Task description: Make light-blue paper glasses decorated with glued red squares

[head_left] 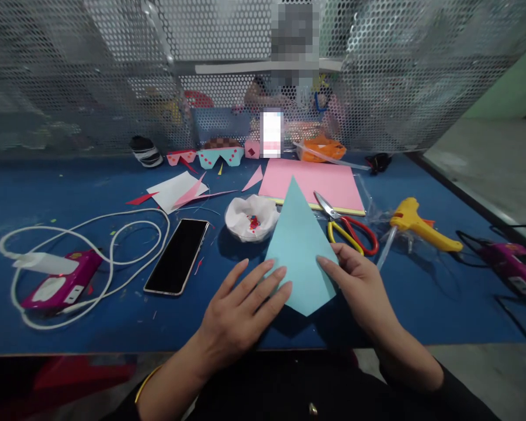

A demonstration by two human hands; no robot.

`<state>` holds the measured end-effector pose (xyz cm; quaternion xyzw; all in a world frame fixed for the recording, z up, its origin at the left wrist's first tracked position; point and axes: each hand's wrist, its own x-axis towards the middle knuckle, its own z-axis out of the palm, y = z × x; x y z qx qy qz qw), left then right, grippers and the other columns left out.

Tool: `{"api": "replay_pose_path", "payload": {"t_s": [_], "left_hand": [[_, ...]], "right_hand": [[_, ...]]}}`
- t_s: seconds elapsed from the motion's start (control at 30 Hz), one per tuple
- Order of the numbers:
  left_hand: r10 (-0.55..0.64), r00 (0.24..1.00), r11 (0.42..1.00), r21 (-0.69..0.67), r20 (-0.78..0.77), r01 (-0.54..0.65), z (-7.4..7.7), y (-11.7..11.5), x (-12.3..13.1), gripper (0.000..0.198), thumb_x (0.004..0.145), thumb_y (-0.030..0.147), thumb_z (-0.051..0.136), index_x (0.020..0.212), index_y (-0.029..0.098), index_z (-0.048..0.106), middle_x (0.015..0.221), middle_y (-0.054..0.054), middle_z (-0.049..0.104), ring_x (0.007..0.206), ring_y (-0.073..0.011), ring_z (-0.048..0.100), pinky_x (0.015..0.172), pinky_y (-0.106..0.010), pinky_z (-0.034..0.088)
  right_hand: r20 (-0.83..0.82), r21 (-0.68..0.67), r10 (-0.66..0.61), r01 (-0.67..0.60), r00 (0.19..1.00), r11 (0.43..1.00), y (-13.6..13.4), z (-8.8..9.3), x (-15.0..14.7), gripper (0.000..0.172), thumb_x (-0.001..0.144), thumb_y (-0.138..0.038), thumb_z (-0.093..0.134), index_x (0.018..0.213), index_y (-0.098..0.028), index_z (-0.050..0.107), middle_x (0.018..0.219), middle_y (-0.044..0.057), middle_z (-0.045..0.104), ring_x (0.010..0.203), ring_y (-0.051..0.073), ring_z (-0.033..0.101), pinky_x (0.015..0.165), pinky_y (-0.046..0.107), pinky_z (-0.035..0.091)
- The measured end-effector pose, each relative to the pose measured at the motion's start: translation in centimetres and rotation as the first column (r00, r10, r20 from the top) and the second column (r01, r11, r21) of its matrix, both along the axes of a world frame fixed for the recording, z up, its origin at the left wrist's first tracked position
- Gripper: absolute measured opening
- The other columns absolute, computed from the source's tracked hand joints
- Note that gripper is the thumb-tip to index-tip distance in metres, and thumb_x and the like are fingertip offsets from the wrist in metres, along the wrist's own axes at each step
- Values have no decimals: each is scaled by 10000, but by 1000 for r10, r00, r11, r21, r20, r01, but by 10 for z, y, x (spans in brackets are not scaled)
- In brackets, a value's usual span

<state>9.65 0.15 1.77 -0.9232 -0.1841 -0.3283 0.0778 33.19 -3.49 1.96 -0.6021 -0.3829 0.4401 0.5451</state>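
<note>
**Light-blue kite-shaped paper (301, 251) was between our two hands**

We had this paper above the near edge of the blue table (131, 327), around the middle, and its long tip covered a part of the pink paper (333, 181). Our left hand (241, 310) was loosely spread, with fingertips resting upon the left edge; what was under its palm, we could not see. Our right hand (359, 280) was pinching the right edge with the thumb on top, while some fingers were hidden. Whether the piece lay fully flat, we could not tell. Just beyond the right hand were scissors (336, 217) with red and yellow handles, and farther right was a yellow glue gun (421, 227). The white-lined bowl (241, 217) was partly covered at its right side, and its small red bits (254, 223) were hard to make out. A purple power strip (512, 266) was cut off by the right border. Behind the perforated screen (219, 82), a person (294, 44) was blurred.
</note>
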Motion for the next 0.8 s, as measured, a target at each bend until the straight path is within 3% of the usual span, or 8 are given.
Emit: {"api": "replay_pose_path", "payload": {"t_s": [0.13, 0.23, 0.33, 0.4, 0.47, 0.53, 0.63, 0.8], "left_hand": [[-65, 998, 998, -11, 0, 65, -12, -5, -1, 290, 1002, 104, 464, 1171, 134, 698, 1183, -43, 764, 1188, -215, 638, 1150, -427, 340], [-90, 994, 996, -26, -54, 89, -15, -8, -6, 299, 1011, 95, 429, 1128, 101, 704, 1132, -62, 779, 1100, -226, 680, 1070, -429, 399], [-69, 994, 996, -67, -89, 63, -15, -10, -11, 276, 1003, 91, 449, 1094, 102, 709, 1092, -63, 789, 1037, -235, 702, 996, -429, 428], [-42, 994, 993, -115, -99, 31, -15, -11, -13, 241, 993, 100, 487, 1088, 109, 708, 1081, -62, 790, 1008, -234, 708, 966, -426, 430], [-28, 994, 987, -157, -109, 11, -16, -12, -14, 218, 982, 110, 518, 1091, 110, 707, 1086, -67, 787, 988, -232, 711, 944, -424, 429], [-31, 994, 982, -186, -108, 11, -15, -12, -14, 205, 973, 116, 537, 1087, 109, 707, 1089, -70, 786, 978, -230, 713, 922, -418, 433], [-38, 994, 979, -203, -100, 17, -13, -13, -13, 193, 957, 114, 562, 1081, 106, 709, 1084, -72, 787, 973, -232, 717, 896, -410, 445], [-21, 998, 962, -272, -65, 2, -12, -17, -22, 165, 938, 113, 598, 1044, 150, 720, 1079, -42, 793, 991, -214, 725, 891, -384, 462]], "right_hand": [[165, -15, 73, -71, 984, 997, -14, -6, -7, 313, 865, -455, 662, 1057, -209, 639, 942, 51, 731, 796, 193, 676, 667, 309, 554], [414, -22, 92, -91, 906, 996, -27, -13, -10, 403, 913, -439, 599, 1243, -209, 571, 960, 62, 722, 831, 211, 690, 713, 339, 564], [703, 0, 49, -70, 710, 998, -38, -15, -9, 547, 950, -431, 549, 1425, -181, 443, 921, 72, 717, 703, 204, 677, 650, 353, 559], [855, 95, -31, -99, 518, 991, -43, -14, -7, 574, 951, -449, 558, 1432, -156, 449, 1065, 141, 714, 801, 245, 700, 697, 397, 571], [933, 215, -125, -244, 338, 946, -44, -13, -7, 547, 930, -476, 601, 1350, -131, 538, 1199, 196, 683, 1011, 308, 684, 816, 450, 563], [957, 264, -169, -472, 234, 841, -43, -13, -8, 504, 919, -490, 622, 1254, -115, 611, 1202, 190, 699, 1149, 324, 636, 930, 465, 524], [973, 220, -114, -658, 200, 720, -42, -17, -12, 293, 977, -328, 564, 1163, -125, 664, 1127, 119, 753, 1143, 257, 655, 1008, 422, 484], [967, 195, -49, -607, 249, 771, -46, -21, -13, 231, 975, -104, 497, 1026, -182, 708, 1008, 55, 785, 994, 202, 719, 940, 407, 518]]}}
